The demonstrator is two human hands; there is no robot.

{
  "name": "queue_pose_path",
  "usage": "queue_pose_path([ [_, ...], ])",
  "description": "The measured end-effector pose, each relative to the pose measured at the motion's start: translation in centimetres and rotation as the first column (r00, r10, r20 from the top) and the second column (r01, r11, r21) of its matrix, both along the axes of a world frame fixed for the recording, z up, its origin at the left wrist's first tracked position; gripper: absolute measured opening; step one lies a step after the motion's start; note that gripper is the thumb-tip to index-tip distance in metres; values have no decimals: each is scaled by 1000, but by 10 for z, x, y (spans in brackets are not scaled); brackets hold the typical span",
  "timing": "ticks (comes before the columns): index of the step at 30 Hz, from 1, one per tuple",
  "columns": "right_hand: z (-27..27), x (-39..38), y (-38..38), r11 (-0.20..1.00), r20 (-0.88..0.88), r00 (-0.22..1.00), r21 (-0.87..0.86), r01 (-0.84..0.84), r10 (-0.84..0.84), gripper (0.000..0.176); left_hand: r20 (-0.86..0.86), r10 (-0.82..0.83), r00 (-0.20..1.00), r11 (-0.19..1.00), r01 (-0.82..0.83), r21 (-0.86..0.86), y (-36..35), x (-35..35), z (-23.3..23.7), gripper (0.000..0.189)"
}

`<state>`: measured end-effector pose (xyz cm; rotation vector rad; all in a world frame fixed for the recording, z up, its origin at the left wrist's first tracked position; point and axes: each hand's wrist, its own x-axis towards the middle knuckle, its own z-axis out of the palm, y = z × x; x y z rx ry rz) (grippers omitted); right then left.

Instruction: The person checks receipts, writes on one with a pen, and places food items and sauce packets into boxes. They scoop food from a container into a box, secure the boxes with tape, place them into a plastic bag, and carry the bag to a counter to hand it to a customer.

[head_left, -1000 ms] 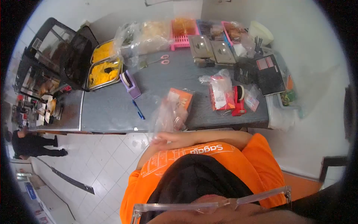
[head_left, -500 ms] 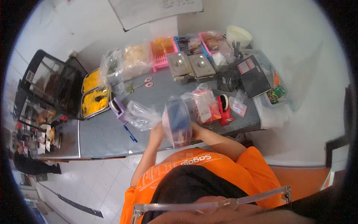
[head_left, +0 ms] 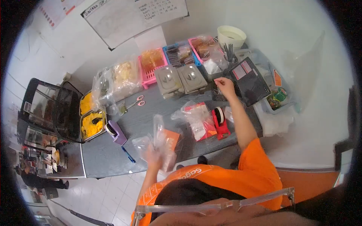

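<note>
My left hand (head_left: 153,158), smeared by motion, grips a clear plastic bag (head_left: 159,128) at the table's front edge. An orange box or packet (head_left: 171,140) shows through the bag. Farther back on the right, my right hand (head_left: 225,88) is over a small black container (head_left: 218,95), its fingertips pinched together; whatever they hold is too small to make out. Between the hands lie a red-and-white packet in clear plastic (head_left: 198,120) and a red tape dispenser (head_left: 221,126).
Two lidded steel pans (head_left: 169,81) stand behind, near pink baskets (head_left: 151,67) of packets. A black tablet-like panel (head_left: 249,81) leans at the right. Scissors (head_left: 134,103), a purple tape dispenser (head_left: 117,133), a blue pen (head_left: 128,154) and trays of yellow food (head_left: 92,124) are left.
My right hand has left the bag and reached back to the black container. The bag is turned, now showing its orange side instead of the dark blue one, and sits lower left.
</note>
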<state>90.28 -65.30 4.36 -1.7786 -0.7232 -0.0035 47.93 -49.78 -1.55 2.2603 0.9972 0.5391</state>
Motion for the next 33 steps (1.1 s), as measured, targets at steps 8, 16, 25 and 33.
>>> queue_pose_path([
  [8,-74,73,14,406,-227,817,-779,-479,530,23,161,176,971,981,-160,-108,-13,-2,-26,18],
  [16,-64,77,4,541,-17,806,-733,-413,591,22,175,491,853,470,-91,-878,-25,1,1,24],
  [25,-87,80,-8,483,-122,841,-772,-414,527,20,132,393,910,343,-12,-939,-33,7,9,28],
  [33,-55,63,-24,819,190,904,-523,-236,382,11,192,358,914,461,6,-887,-36,6,2,34],
])
